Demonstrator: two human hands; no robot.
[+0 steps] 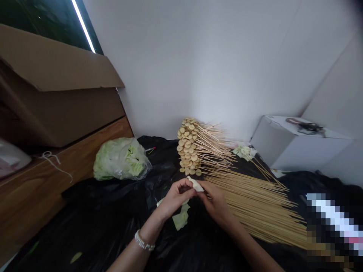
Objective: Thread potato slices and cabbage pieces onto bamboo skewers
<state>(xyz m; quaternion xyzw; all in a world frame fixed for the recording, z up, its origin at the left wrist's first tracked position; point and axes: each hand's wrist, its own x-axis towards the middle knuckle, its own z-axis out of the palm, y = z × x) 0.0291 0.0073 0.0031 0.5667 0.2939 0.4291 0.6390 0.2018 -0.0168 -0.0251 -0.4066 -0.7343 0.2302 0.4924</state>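
My left hand [177, 198] and my right hand [217, 204] meet over the black plastic sheet [113, 219], both pinching a pale folded piece of cabbage leaf [196, 184]. A pearl bracelet [144, 241] is on my left wrist. Loose green leaf pieces [181, 218] lie just under my hands. Right of my right hand lies a large fan of bare bamboo skewers [263, 206]. Behind my hands stands a stack of skewers loaded with round tan slices [188, 147].
A clear bag of cabbage [121, 158] sits at the left on the sheet. A few leaf-loaded skewers [245, 152] lie at the back. A cardboard box [56, 98] rests on a wooden ledge [42, 177] on the left; a white box [295, 147] at the right.
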